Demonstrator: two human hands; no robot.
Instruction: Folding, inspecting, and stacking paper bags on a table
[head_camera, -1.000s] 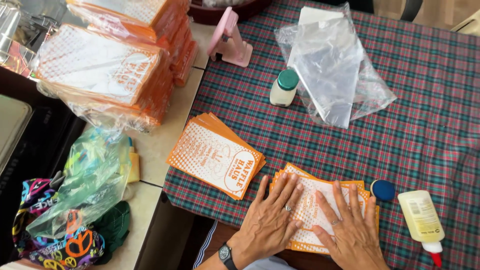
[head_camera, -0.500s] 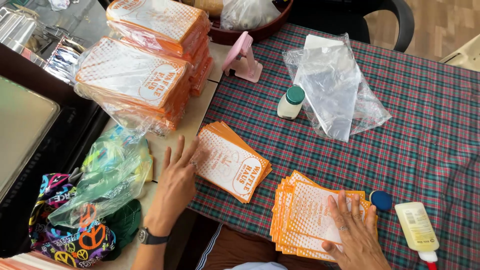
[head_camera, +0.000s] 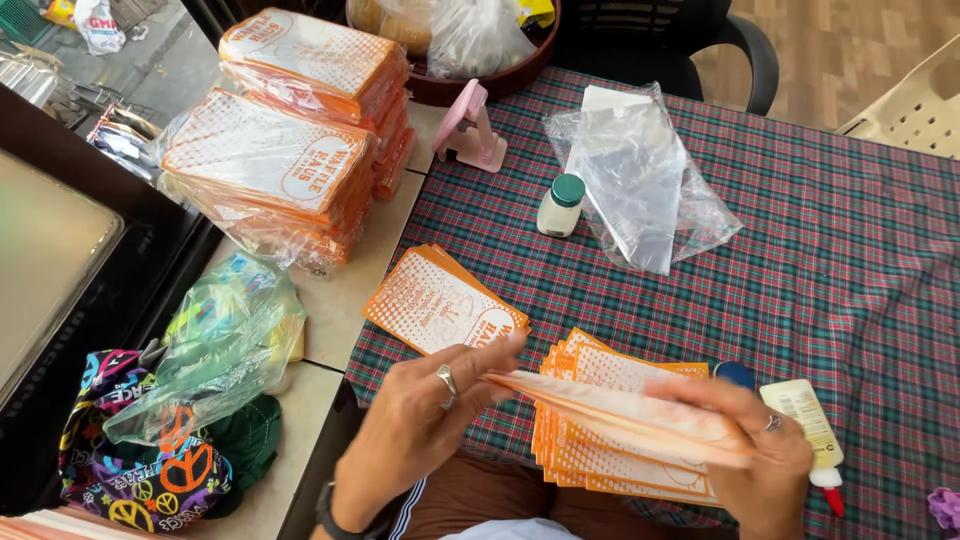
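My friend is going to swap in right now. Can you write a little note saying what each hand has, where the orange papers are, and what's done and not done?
Left hand: pinches the near end of a lifted orange paper sleeve.
Right hand: grips its other end.
Fanned stack lies under the hands on the plaid cloth; a smaller pile lies to its left.
Done: wrapped bundles sit stacked at the table's far left.
Left: the loose stacks are unwrapped; clear bags, small green-capped bottle and glue bottle lie untouched.

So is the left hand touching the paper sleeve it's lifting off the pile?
Touching: the head view shows the left hand pinching the paper sleeve edge.
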